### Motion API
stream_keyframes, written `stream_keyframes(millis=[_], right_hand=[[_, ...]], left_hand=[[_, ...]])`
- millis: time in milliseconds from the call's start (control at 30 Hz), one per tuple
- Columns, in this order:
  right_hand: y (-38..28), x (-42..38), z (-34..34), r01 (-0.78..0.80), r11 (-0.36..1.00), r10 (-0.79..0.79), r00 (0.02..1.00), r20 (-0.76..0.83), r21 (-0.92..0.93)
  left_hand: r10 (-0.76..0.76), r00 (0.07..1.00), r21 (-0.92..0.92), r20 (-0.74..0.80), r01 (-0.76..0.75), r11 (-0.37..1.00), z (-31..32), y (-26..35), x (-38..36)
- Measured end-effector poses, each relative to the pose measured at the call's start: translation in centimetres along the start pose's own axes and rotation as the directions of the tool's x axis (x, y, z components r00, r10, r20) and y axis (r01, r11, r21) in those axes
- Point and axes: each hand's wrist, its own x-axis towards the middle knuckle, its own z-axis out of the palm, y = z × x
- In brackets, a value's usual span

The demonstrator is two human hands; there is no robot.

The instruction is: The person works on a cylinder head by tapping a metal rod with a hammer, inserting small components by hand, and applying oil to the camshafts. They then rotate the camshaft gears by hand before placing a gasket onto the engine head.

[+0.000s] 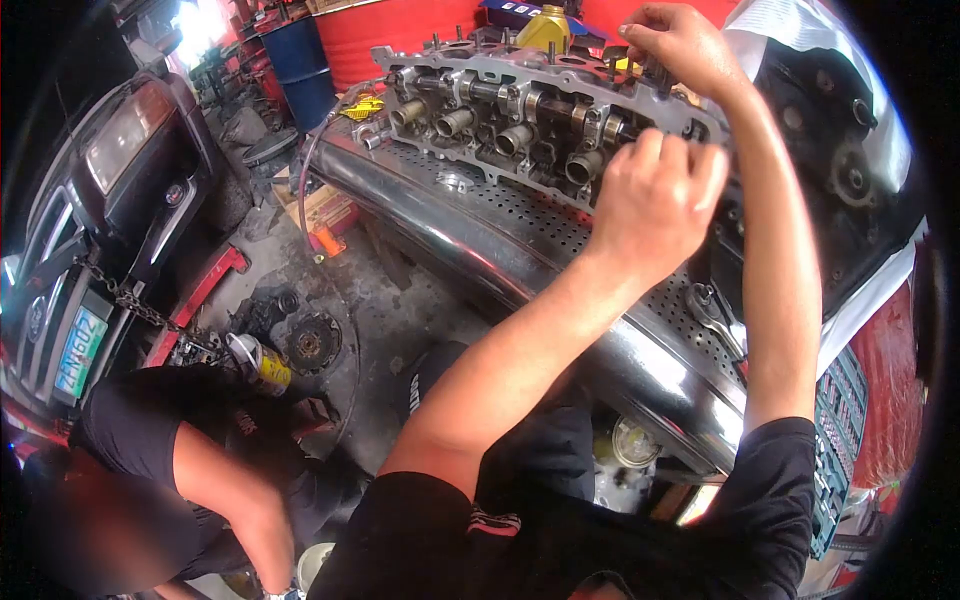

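A metal cylinder head (545, 110) with camshafts and several round ports along its near side rests on a perforated metal bench (500, 205). My left hand (660, 195) is at its near right side, fingers curled closed, and what they hold, if anything, is hidden. Higher up, my right hand (685, 45) is over the far right end of the head, with bent fingers closed toward the thumb. I cannot make out anything between them. Upright studs (507, 37) stick up along the far edge of the head. A ratchet wrench (712, 310) lies on the bench below my hands.
Left of me a co-worker (215, 460) crouches beside a dark vehicle (130, 170). A yellow bottle (545, 28) and a blue drum (297, 70) stand behind. At right are a dark engine part (850, 140) and a socket tool case (840, 420). A hose (303, 190) hangs off the bench.
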Motion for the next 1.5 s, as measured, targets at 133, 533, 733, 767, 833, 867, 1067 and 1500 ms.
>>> stream_keyframes(millis=[133, 533, 733, 767, 833, 867, 1067, 1500], right_hand=[[-0.1, -0.1, -0.1, -0.023, 0.998, 0.022, 0.999, 0.024, 0.052], [-0.8, -0.5, -0.4, -0.017, 1.000, 0.017, 1.000, 0.023, -0.025], [-1.4, -0.6, -0.3, -0.089, 0.995, 0.089, 0.996, 0.010, -0.037], [-0.6, -0.3, -0.1, -0.056, 0.998, 0.056, 0.998, 0.002, -0.028], [-0.5, -0.2, -0.1, -0.020, 0.999, 0.020, 1.000, -0.006, -0.030], [-0.5, -0.2, -0.1, -0.005, 0.999, 0.005, 1.000, -0.013, -0.052], [-0.7, -0.7, -0.1, 0.057, 0.989, -0.068, 0.995, -0.074, -0.134], [3.1, 2.2, 0.4, 0.166, 0.980, -0.166, 0.986, 0.015, -0.110]], left_hand=[[0.042, 0.993, -0.102, 0.114, -0.031, 0.994, -1.2, -0.2, -7.2], [-0.178, 0.970, 0.065, 0.163, 0.170, 0.983, 0.4, 0.1, -2.4], [-0.213, 0.976, -0.117, -0.036, 0.208, 0.971, -1.9, 0.5, -3.6], [-0.220, 0.975, -0.082, -0.036, 0.217, 0.973, -1.9, 0.6, -1.5], [-0.215, 0.977, 0.010, -0.006, 0.215, 0.977, -0.9, 0.1, 0.3], [-0.208, 0.978, 0.063, 0.026, 0.206, 0.976, -0.1, 0.0, 0.6], [-0.186, 0.976, -0.024, 0.111, 0.190, 0.981, 0.6, -0.4, -5.7], [-0.221, 0.926, -0.055, 0.307, 0.249, 0.967, -0.3, -0.5, -5.9]])
